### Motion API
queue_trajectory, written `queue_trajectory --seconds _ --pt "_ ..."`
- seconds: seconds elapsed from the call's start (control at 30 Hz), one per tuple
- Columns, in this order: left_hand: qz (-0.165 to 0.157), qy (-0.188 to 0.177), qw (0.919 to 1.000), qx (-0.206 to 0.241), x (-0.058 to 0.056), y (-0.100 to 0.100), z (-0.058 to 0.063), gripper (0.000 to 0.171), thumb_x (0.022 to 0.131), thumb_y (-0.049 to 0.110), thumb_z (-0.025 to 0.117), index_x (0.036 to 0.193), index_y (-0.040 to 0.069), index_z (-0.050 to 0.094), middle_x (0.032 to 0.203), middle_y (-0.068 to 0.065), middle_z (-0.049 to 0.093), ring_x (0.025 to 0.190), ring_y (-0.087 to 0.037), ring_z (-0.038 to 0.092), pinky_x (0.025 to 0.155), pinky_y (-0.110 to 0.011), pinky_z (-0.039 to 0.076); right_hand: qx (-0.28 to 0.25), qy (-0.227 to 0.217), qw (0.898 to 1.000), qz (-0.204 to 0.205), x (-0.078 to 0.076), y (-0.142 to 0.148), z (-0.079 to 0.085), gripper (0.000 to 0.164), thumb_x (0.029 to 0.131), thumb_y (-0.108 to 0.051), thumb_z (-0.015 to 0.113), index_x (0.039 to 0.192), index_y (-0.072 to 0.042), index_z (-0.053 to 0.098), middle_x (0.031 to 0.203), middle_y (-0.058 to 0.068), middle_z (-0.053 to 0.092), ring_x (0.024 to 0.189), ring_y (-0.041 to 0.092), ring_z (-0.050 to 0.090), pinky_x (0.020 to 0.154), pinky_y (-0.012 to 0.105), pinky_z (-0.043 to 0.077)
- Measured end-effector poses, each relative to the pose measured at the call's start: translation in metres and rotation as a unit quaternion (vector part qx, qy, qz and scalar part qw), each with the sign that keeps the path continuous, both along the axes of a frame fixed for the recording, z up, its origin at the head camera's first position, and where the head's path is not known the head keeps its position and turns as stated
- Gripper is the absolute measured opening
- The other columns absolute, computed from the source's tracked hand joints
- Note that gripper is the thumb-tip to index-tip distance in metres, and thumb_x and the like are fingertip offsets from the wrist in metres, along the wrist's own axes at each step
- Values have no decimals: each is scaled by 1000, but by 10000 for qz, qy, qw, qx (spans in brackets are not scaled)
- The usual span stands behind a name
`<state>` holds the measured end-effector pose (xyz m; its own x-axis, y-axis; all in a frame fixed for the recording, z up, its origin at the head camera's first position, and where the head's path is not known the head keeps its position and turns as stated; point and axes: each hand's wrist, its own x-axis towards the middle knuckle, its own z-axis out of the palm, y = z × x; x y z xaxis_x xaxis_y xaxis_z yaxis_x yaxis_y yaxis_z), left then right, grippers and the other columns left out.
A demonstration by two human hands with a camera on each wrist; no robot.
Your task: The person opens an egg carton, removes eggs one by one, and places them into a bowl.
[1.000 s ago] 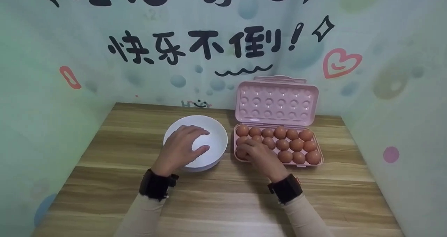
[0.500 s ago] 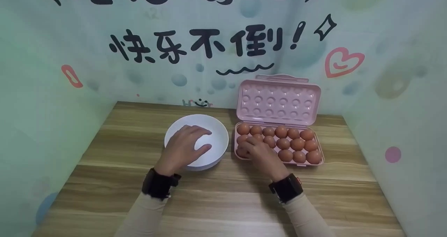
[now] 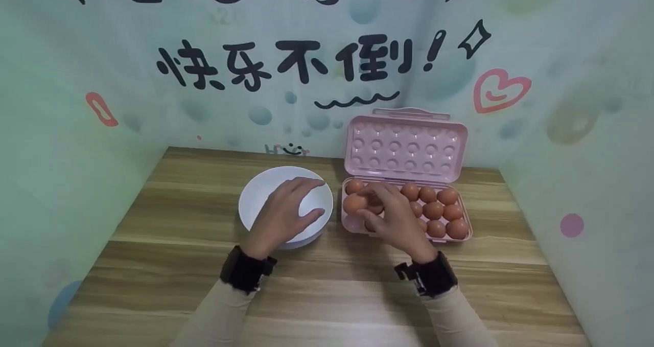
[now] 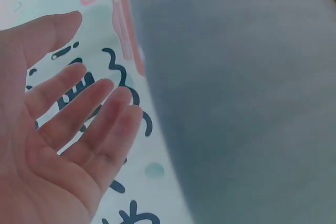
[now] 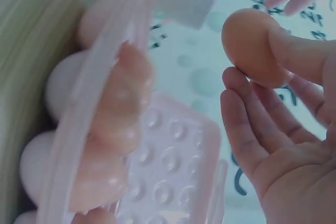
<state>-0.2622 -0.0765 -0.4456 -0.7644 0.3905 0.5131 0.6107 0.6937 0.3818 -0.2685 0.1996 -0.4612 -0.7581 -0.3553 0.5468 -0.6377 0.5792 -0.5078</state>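
Observation:
My right hand (image 3: 401,222) pinches a brown egg (image 3: 354,204) between thumb and fingertips. In the right wrist view this egg (image 5: 252,45) is held clear of the pink egg carton (image 5: 65,166). Several more brown eggs (image 3: 434,211) sit in the carton's tray, some hidden behind the right hand. The front left hollow (image 3: 352,224) shows no egg. Over the white bowl (image 3: 258,191) hovers my left hand (image 3: 281,214), fingers spread and holding nothing. The left wrist view has this hand (image 4: 63,129) beside the bowl's blurred grey wall (image 4: 231,108).
The carton's lid (image 3: 406,150) stands raised at the back, near the printed wall cloth (image 3: 245,127). Bowl and carton stand side by side on the wood-grain table (image 3: 317,306), a narrow gap between them. Cloth also walls the left and right sides.
The right hand has lifted the egg out of the carton's front left hollow. My left hand has shifted slightly right over the bowl, still spread.

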Motion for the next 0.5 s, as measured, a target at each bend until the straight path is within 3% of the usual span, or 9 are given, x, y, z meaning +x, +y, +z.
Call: queue_trajectory --seconds 0.2,0.33,0.5 --pt "-590 188 9978 239 0 19 -3 60 86 23 91 139 11 65 132 -7 69 125 -23 64 108 -39 52 -906 -585 9940 204 11 -9 8 42 93 -18 83 130 -5 67 119 6 70 100 16 71 83 44 63" --pt "-949 398 9935 479 0 30 -6 56 87 23 90 136 11 65 129 -4 68 122 -20 65 106 -34 54 -1252 -995 9868 244 16 -14 12 44 93 -21 83 132 -7 67 116 4 74 101 17 72 84 38 62" --pt "-1058 398 9905 788 1 37 -10 49 88 19 89 130 9 67 122 -5 68 113 -16 67 96 -29 58 -1354 -1362 9811 231 19 -19 14 40 93 -23 83 128 -8 68 114 4 75 106 19 71 86 34 61"
